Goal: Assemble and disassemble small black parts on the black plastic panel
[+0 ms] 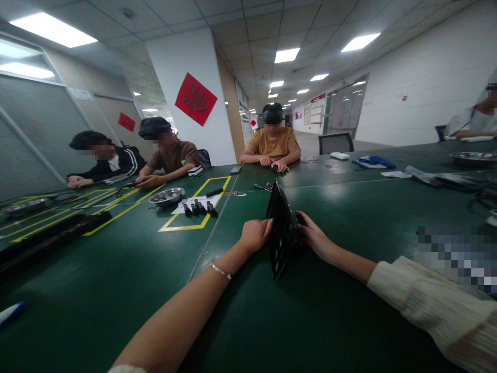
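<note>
A thin black rectangular panel (280,230) stands tilted on its edge on the green table in front of me. Its exact kind is unclear; small marks or openings show faintly on its dark left face. My left hand (256,234), with a silver bangle at the wrist, is closed, its fingers curled and the tips against the panel's left side. From the other side my right hand (310,235) grips the panel near a ridged black part (300,219). Some of the right fingers are hidden behind it.
Left of centre, several black cylindrical parts (199,208) lie on white paper beside a metal bowl (166,197). A pair of pliers (262,186) lies beyond the panel. Long black strips (50,233) lie left; a blue bag (373,162) sits right. Other people sit around the table (217,321).
</note>
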Demonstrator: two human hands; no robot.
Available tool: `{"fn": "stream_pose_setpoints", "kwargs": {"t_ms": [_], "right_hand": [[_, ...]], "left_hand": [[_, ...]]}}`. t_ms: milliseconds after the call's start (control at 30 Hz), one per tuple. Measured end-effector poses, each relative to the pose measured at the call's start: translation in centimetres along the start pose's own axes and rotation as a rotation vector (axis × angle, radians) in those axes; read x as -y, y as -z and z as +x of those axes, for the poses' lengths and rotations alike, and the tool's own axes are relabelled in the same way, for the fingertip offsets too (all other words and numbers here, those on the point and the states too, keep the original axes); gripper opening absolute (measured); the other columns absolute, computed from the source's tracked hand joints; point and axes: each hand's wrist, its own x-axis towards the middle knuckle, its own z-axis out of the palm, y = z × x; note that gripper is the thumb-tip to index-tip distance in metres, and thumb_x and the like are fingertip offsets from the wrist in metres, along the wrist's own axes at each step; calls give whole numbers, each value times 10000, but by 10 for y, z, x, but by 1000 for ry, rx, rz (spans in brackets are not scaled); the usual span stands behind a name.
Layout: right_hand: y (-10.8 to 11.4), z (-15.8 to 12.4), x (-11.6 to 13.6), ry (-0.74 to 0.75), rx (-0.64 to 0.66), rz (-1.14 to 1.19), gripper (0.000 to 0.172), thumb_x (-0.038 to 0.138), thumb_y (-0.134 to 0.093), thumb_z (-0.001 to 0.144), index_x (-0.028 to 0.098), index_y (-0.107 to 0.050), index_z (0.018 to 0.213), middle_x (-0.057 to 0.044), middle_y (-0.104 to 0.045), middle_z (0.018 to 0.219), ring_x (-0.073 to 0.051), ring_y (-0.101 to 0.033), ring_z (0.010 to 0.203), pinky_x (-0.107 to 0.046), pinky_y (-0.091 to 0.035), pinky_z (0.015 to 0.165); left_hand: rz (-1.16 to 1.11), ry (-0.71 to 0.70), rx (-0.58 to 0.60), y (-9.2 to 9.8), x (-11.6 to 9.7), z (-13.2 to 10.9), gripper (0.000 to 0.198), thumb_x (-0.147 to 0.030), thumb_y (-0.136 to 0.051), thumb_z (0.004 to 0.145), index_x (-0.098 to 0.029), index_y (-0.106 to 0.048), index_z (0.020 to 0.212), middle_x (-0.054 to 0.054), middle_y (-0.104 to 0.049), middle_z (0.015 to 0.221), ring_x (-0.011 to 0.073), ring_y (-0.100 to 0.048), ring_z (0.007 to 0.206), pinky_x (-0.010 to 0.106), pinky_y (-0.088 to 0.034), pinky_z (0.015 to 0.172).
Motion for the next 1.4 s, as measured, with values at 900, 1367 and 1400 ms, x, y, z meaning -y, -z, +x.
{"fn": "stream_pose_setpoints", "kwargs": {"t_ms": [900, 1367, 1400], "right_hand": [[-1, -2, 3, -53, -21, 77, 805, 273, -551, 747, 235, -156, 1448, 3, -587, 751, -135, -539, 591, -240, -384, 511], [1, 1, 0, -32, -32, 67, 808, 262, -558, 746, 224, -160, 1448, -19, -605, 843, -126, -543, 587, -246, -392, 513], [1, 1, -1, -29, -29, 63, 803, 267, -556, 751, 226, -160, 1448, -20, -605, 839, -129, -545, 593, -249, -394, 516]], "left_hand": [[16, -32, 8, 0, 1, -2, 606, -390, -74, 918, -171, -614, 752, 97, -659, 742, 184, -599, 683, 275, -351, 609], [20, 6, 2, -3, 0, -1, 590, -404, -80, 919, -177, -599, 755, 89, -659, 741, 187, -602, 685, 278, -335, 597], [20, 17, -6, -2, 0, -1, 567, -404, -93, 920, -179, -593, 772, 85, -657, 744, 184, -600, 686, 275, -335, 595]]}}
